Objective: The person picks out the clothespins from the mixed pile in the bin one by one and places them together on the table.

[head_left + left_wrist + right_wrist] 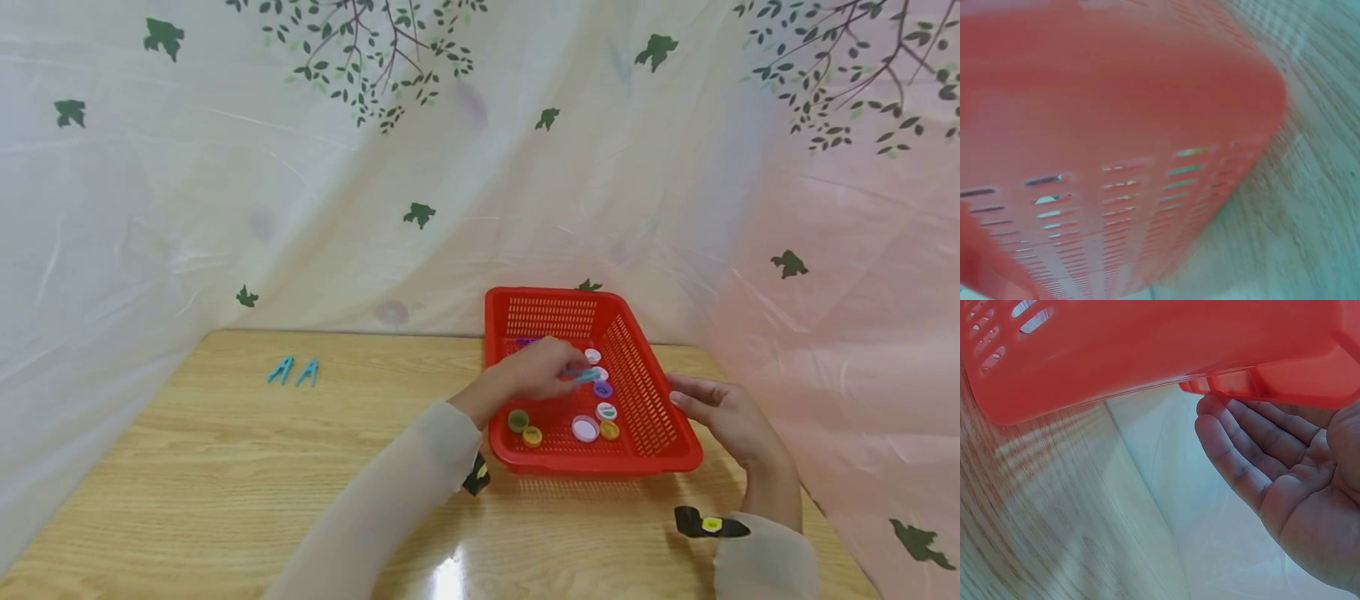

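A red plastic basket (pixel 660 467) stands on the table, with several bottle caps in it, among them a white and green cap (pixel 606 411), a yellow cap (pixel 532 437) and a purple cap (pixel 602 389). My left hand (pixel 542 368) reaches over the left rim and pinches a light blue clothespin (pixel 588 376) above the caps. In the left wrist view only the basket's outer wall (pixel 1116 112) and the table show. My right hand (pixel 723 417) holds the basket's right rim, thumb on top; the right wrist view has its fingers (pixel 1229 447) under the rim.
Two light blue clothespins (pixel 282 369) lie at the table's back left. A purple item (pixel 527 341), partly hidden by the left hand, is in the basket's far end. A leaf-patterned curtain (pixel 337 208) hangs behind and beside the wooden table (pixel 225 467).
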Tool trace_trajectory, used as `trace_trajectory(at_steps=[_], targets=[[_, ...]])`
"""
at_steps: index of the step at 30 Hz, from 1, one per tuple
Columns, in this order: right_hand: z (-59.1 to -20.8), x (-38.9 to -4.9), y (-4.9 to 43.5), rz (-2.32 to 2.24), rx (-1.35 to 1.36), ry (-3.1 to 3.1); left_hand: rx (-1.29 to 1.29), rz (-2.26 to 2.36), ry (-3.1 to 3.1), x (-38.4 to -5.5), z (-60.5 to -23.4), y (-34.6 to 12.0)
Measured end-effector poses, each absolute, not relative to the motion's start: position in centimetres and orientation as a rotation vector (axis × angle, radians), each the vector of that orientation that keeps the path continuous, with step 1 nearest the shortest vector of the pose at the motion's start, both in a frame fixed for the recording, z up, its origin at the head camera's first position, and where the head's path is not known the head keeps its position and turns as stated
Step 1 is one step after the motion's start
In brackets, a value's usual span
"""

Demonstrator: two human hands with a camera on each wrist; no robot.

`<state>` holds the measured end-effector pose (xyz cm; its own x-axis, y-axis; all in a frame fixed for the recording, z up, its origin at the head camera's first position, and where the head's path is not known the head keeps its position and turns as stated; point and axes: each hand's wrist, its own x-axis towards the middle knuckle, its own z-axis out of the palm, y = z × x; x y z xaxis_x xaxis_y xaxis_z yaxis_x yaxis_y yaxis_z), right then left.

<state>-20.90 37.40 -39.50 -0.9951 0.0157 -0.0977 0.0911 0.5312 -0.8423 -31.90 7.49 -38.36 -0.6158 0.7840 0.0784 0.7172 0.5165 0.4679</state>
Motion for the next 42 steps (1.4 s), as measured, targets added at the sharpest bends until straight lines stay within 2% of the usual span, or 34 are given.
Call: trace_trajectory(at_steps=[9,22,42], targets=[[-39.6,-20.8,37.4,-1.482,0.104,2.679,1.331,0.795,2.667,-31.5,-37.2,6.0],[-39.7,-20.7,37.2,-1.479,0.140,2.675,1.186,0.999,2.741,-31.8,-37.1,2.5],[-39.6,-20.9,37.2,-1.483,0.117,2.685,1.165,1.400,2.809,-31.5,-39.5,-3.5]])
